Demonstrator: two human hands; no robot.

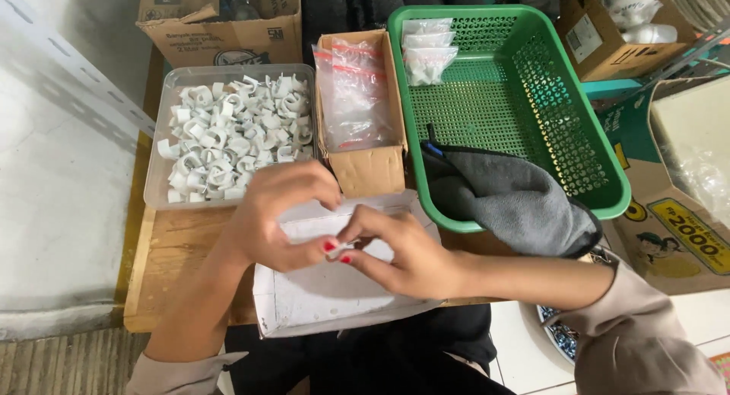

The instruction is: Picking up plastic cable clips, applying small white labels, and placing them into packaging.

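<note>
Presently both hands meet over a shallow white cardboard tray [319, 296] at 6 o'clock: the left hand [277, 220] and right hand [403, 254] pinch a small clear item [340, 250] between their fingertips, too small to identify; in my judgement it is best kept low over the tray so a slip lands inside. At 10 o'clock a clear plastic tub [156, 167] holds white cable clips [232, 133], at 12 o'clock a cardboard box [369, 171] holds small plastic bags [353, 91], and at 2 o'clock a green basket [532, 83] holds filled bags [427, 57], a grey cloth [517, 201] draped over its rim.
</note>
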